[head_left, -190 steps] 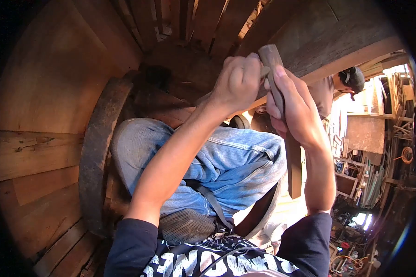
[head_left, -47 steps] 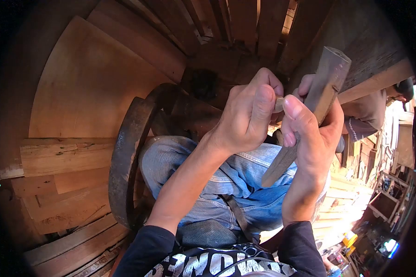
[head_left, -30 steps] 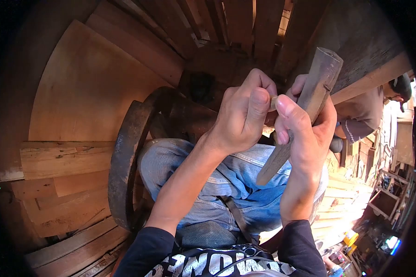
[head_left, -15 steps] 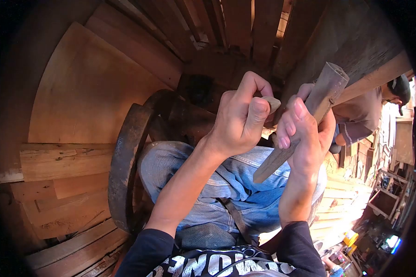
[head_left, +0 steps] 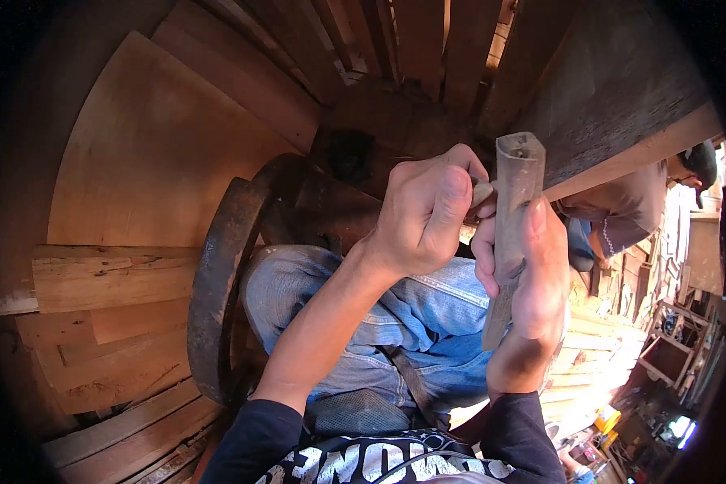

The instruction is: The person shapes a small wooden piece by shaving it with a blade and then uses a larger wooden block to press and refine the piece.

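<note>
My left hand (head_left: 423, 214) is closed in a pinch, thumb on top, around a small tan piece (head_left: 482, 192) whose end pokes out beside the thumb. Most of that piece is hidden inside the fist. Just to the right, my right hand (head_left: 536, 282) grips a greyish-brown wooden stick (head_left: 518, 185), thumb along its side and fingers wrapped behind. The stick stands nearly upright in view, with a rough, hollow-looking upper end and a narrower lower end. The tan piece sits close to the stick's left side. Both hands are above my jeans-covered lap (head_left: 411, 323).
A thick dark curved rim (head_left: 214, 290) stands by my left knee. Plywood (head_left: 149, 153) and planks (head_left: 113, 282) lie to the left. A heavy wooden beam (head_left: 645, 153) crosses the upper right. Behind it, another person (head_left: 621, 198) bends over. Clutter fills the lower right.
My right hand has turned the wooden stick from a slant to nearly upright, its top end swinging left. The tan piece in my left hand is now closer to the stick.
</note>
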A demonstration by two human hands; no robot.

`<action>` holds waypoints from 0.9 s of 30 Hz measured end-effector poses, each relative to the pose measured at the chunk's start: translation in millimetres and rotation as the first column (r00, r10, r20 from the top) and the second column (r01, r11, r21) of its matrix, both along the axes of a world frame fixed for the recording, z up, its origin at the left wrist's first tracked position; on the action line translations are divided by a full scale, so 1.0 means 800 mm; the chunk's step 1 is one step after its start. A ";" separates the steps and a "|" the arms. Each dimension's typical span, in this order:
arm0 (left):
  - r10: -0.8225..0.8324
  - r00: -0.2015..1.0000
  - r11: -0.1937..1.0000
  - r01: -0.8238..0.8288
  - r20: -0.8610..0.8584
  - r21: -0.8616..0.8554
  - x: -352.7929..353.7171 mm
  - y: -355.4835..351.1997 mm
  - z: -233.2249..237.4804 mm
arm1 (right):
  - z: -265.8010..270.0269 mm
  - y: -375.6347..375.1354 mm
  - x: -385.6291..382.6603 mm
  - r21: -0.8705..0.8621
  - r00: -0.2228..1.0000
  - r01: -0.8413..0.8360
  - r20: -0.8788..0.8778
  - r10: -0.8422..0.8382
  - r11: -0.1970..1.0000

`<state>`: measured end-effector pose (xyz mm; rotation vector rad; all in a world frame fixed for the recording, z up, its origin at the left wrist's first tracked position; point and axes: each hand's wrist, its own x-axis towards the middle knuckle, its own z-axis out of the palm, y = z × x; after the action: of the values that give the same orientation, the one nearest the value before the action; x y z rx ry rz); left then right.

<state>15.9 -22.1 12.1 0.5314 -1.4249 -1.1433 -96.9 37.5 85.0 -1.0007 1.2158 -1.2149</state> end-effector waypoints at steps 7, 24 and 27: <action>0.078 0.996 0.995 -0.081 -0.050 -0.062 -0.004 0.002 -0.009 | 0.005 0.010 0.001 0.055 0.978 -0.013 -0.206 0.024 0.998; 0.228 0.972 0.968 -0.232 -0.053 -0.099 -0.016 0.012 -0.017 | 0.048 0.029 0.003 0.333 0.799 0.042 -0.577 0.168 0.942; 0.208 0.976 0.976 -0.212 -0.060 -0.056 -0.018 0.014 -0.018 | 0.052 0.028 0.008 0.244 0.790 0.014 -0.597 0.139 0.970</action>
<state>1.8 -10.8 -2.7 0.5881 -1.3199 -0.9347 -90.2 60.2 126.5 -1.2916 1.7684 -0.6677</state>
